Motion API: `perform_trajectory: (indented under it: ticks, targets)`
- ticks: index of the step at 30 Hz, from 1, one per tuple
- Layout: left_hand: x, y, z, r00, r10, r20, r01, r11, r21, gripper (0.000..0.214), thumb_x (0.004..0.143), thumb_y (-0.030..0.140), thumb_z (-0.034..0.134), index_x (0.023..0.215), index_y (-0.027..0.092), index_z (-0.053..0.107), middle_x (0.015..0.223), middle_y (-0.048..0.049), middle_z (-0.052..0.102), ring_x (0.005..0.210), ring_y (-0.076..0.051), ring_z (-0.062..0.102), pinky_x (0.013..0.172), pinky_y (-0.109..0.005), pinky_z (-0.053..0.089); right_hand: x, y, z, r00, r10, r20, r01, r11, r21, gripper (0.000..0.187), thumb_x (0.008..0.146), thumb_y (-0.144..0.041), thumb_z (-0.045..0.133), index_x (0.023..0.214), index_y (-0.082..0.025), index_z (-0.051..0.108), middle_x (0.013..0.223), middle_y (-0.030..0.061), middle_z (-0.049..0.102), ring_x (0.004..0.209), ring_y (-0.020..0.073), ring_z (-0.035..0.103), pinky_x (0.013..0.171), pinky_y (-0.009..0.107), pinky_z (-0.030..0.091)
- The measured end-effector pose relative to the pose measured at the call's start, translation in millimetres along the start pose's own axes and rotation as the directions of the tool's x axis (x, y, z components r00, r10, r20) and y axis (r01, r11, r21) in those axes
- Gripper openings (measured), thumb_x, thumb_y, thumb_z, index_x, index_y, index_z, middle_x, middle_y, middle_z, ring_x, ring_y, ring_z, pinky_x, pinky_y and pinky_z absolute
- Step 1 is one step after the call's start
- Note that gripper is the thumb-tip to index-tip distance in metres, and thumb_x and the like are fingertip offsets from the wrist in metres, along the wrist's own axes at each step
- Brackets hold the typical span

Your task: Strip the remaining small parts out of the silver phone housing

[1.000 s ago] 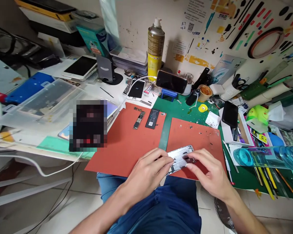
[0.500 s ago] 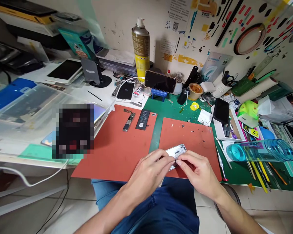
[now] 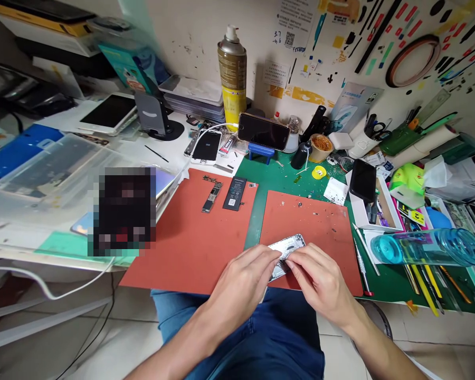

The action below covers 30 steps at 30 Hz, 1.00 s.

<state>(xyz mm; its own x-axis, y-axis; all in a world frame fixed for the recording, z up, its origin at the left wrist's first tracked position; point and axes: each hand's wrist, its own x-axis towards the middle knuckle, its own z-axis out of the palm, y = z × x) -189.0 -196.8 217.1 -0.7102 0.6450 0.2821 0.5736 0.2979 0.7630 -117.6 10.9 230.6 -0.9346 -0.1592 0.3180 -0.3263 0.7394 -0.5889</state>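
Observation:
A silver phone housing [image 3: 288, 247] lies open on the right red mat [image 3: 312, 221], near its front edge. My left hand [image 3: 243, 287] grips the housing's near left side, fingers curled around it. My right hand [image 3: 320, 285] has its fingertips pinched together over the housing's middle; what they hold is too small to make out. On the left red mat [image 3: 190, 243] lie a narrow logic board [image 3: 211, 197] and a black battery [image 3: 235, 193], both apart from my hands.
A spray can [image 3: 231, 74] stands at the wall. A phone on a blue stand [image 3: 263, 132], another phone [image 3: 207, 145], a tablet [image 3: 110, 112], a blue bottle [image 3: 427, 246] lying on its side, tweezers [image 3: 360, 264] and several tools crowd the green mat [image 3: 285, 177]. Small screws dot the right mat.
My right hand has moved left over the housing and its fingertips have closed into a pinch next to my left hand. The view has shifted slightly.

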Motion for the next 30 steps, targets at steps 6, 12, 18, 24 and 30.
perform_trajectory:
  ticks: [6,12,18,24,30]
  targets:
    - [3.0,-1.7,0.0,1.0,0.018,-0.007,-0.018,1.0,0.016,0.024,0.111,0.012,0.053,0.123,0.022,0.072,0.113,-0.0046,0.08,0.097,-0.019,0.076,0.086,-0.031,0.063,-2.2,7.6,-2.9,0.999,-0.035,0.014,0.036,0.995,-0.088,0.023,0.108,-0.006,0.055,0.119,-0.021,0.068,0.1,0.0075,0.071,0.087,0.0218,0.063,0.075,0.039,0.056]
    - [11.9,-1.7,9.0,0.999,0.043,-0.004,-0.042,0.988,0.147,0.021,0.111,0.013,0.054,0.118,0.02,0.072,0.105,-0.0043,0.081,0.094,-0.022,0.074,0.079,-0.034,0.061,0.0,25.0,-15.3,0.995,-0.084,0.052,0.094,0.963,-0.251,0.025,0.11,-0.008,0.051,0.122,-0.02,0.07,0.1,0.0095,0.072,0.084,0.0222,0.061,0.072,0.039,0.056]
    - [16.0,-4.3,18.1,0.999,0.043,-0.004,-0.041,0.977,0.211,0.019,0.11,0.012,0.055,0.113,0.019,0.072,0.1,-0.003,0.079,0.09,-0.023,0.071,0.073,-0.036,0.055,5.7,42.5,-17.4,0.993,-0.097,0.07,0.113,0.953,-0.28,0.027,0.111,-0.009,0.048,0.121,-0.017,0.071,0.101,0.0107,0.073,0.086,0.023,0.062,0.073,0.039,0.056]
    - [17.0,-10.6,9.7,0.999,0.005,-0.037,0.002,0.982,0.19,0.019,0.112,0.016,0.054,0.118,0.02,0.072,0.106,-0.0037,0.078,0.095,-0.022,0.07,0.078,-0.035,0.054,6.7,45.0,-15.3,0.993,-0.104,0.062,0.117,0.955,-0.272,0.028,0.111,-0.01,0.047,0.119,-0.018,0.073,0.103,0.0117,0.074,0.089,0.0239,0.062,0.076,0.039,0.056]
    - [16.0,-11.7,-6.5,0.999,-0.032,0.029,0.025,0.975,0.223,0.023,0.109,0.027,0.064,0.128,0.017,0.071,0.119,-0.0089,0.074,0.109,-0.027,0.066,0.09,-0.041,0.059,-0.4,42.2,-27.4,0.994,-0.101,0.044,0.109,0.967,-0.229,0.023,0.11,-0.008,0.053,0.122,-0.019,0.069,0.104,0.0103,0.072,0.088,0.0227,0.06,0.075,0.038,0.054]
